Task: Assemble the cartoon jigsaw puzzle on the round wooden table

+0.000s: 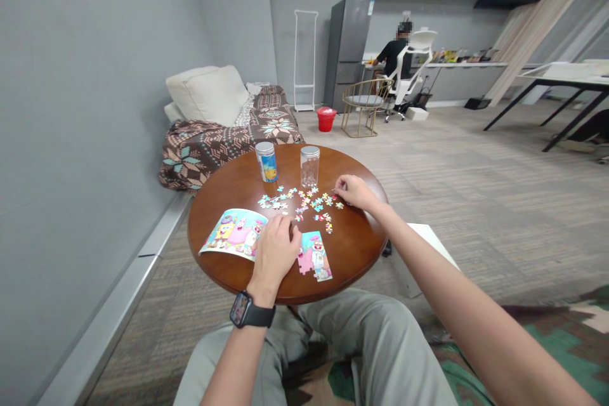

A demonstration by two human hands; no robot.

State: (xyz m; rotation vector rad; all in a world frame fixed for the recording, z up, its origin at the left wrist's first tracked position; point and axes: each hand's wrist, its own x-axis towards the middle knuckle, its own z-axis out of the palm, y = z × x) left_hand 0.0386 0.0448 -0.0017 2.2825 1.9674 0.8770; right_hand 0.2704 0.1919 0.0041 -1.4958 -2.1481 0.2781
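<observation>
Loose puzzle pieces [317, 205] lie scattered over the middle of the round wooden table [214, 203]. A joined section of puzzle [314, 255] is flat near the front edge. To its left, a curved picture sheet [234, 233] shows cartoon figures. My left hand [279, 246], a watch on its wrist, rests between sheet and section, fingers curled; what they hold, if anything, is hidden. My right hand [353, 191] is at the right of the loose pieces, thumb and fingertips pinched together on a small puzzle piece.
Behind the pieces stand a labelled jar [267, 163] and a clear jar [309, 168], both silver-lidded. A covered couch [228, 130] is beyond the table, with a red bucket [326, 119] and a wire chair [366, 101] farther back. A person [394, 57] sits at the counter.
</observation>
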